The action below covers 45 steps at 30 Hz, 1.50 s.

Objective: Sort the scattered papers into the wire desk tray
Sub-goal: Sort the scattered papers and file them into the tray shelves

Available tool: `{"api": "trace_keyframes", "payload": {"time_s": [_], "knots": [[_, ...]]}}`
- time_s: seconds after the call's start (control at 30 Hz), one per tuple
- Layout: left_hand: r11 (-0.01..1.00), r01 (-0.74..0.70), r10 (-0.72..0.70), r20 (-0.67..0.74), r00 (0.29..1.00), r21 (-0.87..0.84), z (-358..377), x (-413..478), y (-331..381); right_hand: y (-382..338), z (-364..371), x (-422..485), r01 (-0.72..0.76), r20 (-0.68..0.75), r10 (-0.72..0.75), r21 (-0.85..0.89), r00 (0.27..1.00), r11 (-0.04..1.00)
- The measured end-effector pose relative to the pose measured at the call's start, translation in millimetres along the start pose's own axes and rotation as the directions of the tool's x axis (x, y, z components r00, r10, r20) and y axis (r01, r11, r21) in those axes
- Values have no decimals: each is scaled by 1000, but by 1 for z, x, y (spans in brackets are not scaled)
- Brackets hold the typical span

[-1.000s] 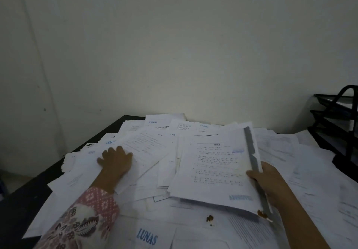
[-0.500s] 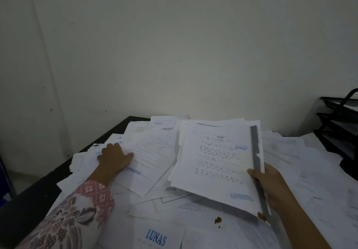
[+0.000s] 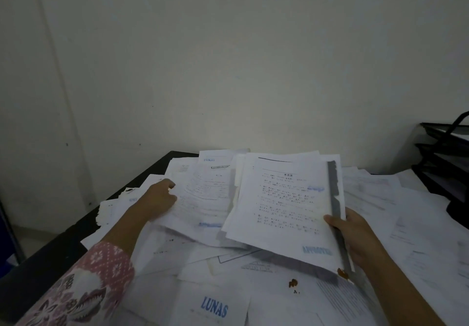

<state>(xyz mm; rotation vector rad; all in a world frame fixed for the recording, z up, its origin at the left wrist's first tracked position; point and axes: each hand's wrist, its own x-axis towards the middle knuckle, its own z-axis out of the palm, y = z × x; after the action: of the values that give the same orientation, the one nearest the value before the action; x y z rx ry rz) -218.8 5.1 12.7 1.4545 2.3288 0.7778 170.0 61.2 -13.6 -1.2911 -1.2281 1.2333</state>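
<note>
- Nearest the front edge of the dark desk lies a white sheet stamped "LUNAS" in blue, flat on the heap of loose white printed papers that covers most of the surface.
- Just beyond it, a small brown stain marks one of the flat sheets.
- At the front left, a pink floral-patterned sleeve leads up to the left hand — its fingers are curled closed around the left edge of a white sheet with printed lines and a blue stamp, which is tilted up off the pile.
- On the right side, the right hand pinches the right edge of a thick stack of white typed pages bound along one side by a grey plastic strip; the thumb lies on top beside the strip, the other fingers are hidden underneath. The stack is held above the heap, its far end raised, partly overlapping the left hand's sheet.
- At the far right edge of the desk stands the black tiered wire desk tray, well apart from both hands, only partly in view — whether its tiers hold paper is hard to tell.
- Behind everything, a plain pale wall.
</note>
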Motion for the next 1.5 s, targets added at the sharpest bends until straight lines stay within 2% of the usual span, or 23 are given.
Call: {"api": "trace_keyframes", "payload": {"time_s": [0.1, 0.2, 0.4, 0.53, 0.63, 0.8, 0.87, 0.93, 1.03, 1.1, 1.23, 1.37, 1.5], "knots": [[974, 38, -7, 140, 990, -223, 9, -20, 19, -3, 4, -2, 3, 17, -3, 4, 1000, 1000], [920, 134, -14, 311, 950, -367, 21, -37, 32, -4, 9, -4, 16, 45, -13, -63, 999, 998], [858, 251, -38, 432, 901, -448, 43, -51, 56, 1, 22, -13, 86, 65, -71, -263, 995, 961], [918, 153, 47, 484, 874, -367, 51, -56, 73, 2, 28, -16, 82, 61, -64, -368, 996, 926], [944, 62, 69, 378, 923, -323, 56, -59, 82, 1, 29, -19, 88, 58, -70, -417, 996, 905], [874, -122, 219, 156, 963, -471, 58, -70, 93, -8, 20, -21, 90, 3, -95, -346, 996, 934], [795, -169, 264, 82, 961, -583, 57, -72, 99, -17, 13, -18, 90, -8, -94, -226, 996, 970], [707, -188, 278, 24, 960, -682, 55, -74, 105, -26, 6, -14, 62, 22, -61, -33, 998, 998], [599, -212, 303, -26, 953, -772, 55, -73, 118, -44, -1, -11, 64, 44, -72, 165, 996, 984], [557, -224, 318, -44, 947, -800, 53, -72, 128, -57, -6, -12, 177, 3, -180, 139, 984, 974], [537, -286, 316, -125, 940, -794, 44, -68, 152, -84, -17, -20, 387, -54, -384, 42, 922, 921], [459, -389, 260, -298, 918, -799, 32, -71, 179, -98, -24, -25, 454, -47, -456, -48, 889, 890], [470, -410, 248, -329, 911, -782, 34, -76, 196, -104, -25, -31, 481, -59, -488, -104, 871, 871]]}}
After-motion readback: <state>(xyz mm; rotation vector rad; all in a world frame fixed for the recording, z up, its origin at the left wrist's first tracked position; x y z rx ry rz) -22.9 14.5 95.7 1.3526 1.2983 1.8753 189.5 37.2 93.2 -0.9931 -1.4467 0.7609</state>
